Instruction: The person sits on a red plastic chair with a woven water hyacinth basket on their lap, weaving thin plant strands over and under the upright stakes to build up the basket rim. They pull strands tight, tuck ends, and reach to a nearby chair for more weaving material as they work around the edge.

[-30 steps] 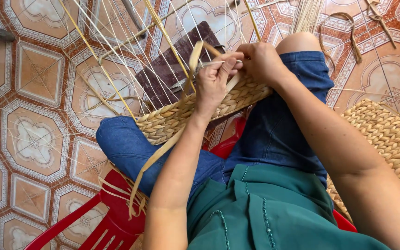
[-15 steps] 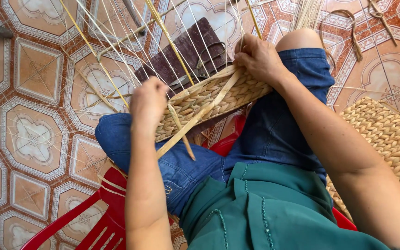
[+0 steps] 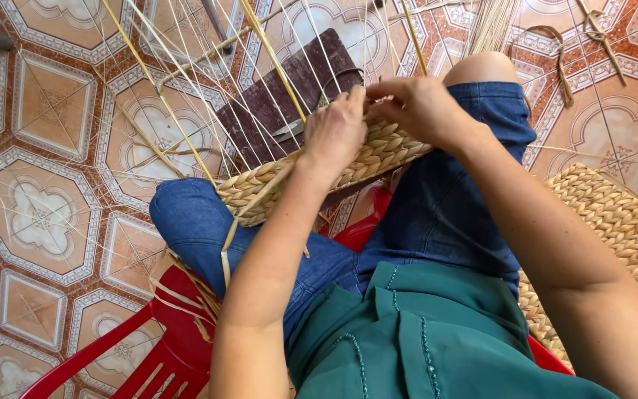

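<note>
Floor [image 3: 46,214] of patterned tiles fills the view from 7 to 12 o'clock. Mat [image 3: 622,229], a finished woven piece, lies at 3 o'clock beside the knee. Chair [image 3: 149,355], red plastic, shows at 7 o'clock. Basket [image 3: 260,188], the part-woven band, rests across the lap at centre, with thin stakes [image 3: 186,66] fanning up toward 11 o'clock over a dark board [image 3: 289,96].

Left hand [image 3: 337,129] presses on the band's top edge, fingers curled over it. Right hand [image 3: 415,107] sits just beside it, pinching what appears to be a strand; the grip itself is hidden. Hands nearly touch.

Handling judgement: band is light and pliable yet firm along the braid; stakes are springy and may kink. Hold at the woven rim, not the stakes.
</note>
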